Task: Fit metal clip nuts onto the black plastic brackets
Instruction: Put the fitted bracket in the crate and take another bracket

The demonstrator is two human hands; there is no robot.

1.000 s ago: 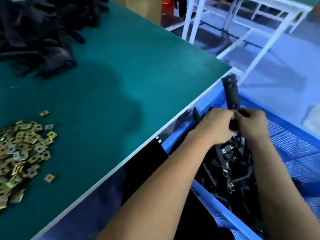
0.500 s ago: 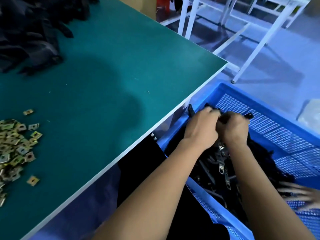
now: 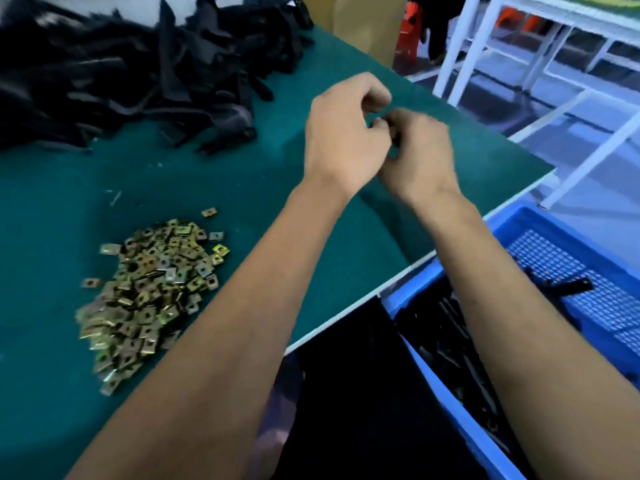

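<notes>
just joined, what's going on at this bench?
A person is at a green table, both hands raised above it and brought together. The left hand and right hand have curled fingers that meet around something small and dark; blur hides what it is. A heap of metal clip nuts lies on the table, a pile of black brackets at the far end. A blue crate beside the table holds more black parts.

Both forearms are reaching forward, the left hand [image 3: 341, 133] and right hand [image 3: 420, 154] meeting fingertip to fingertip, fingers curling inward.
</notes>
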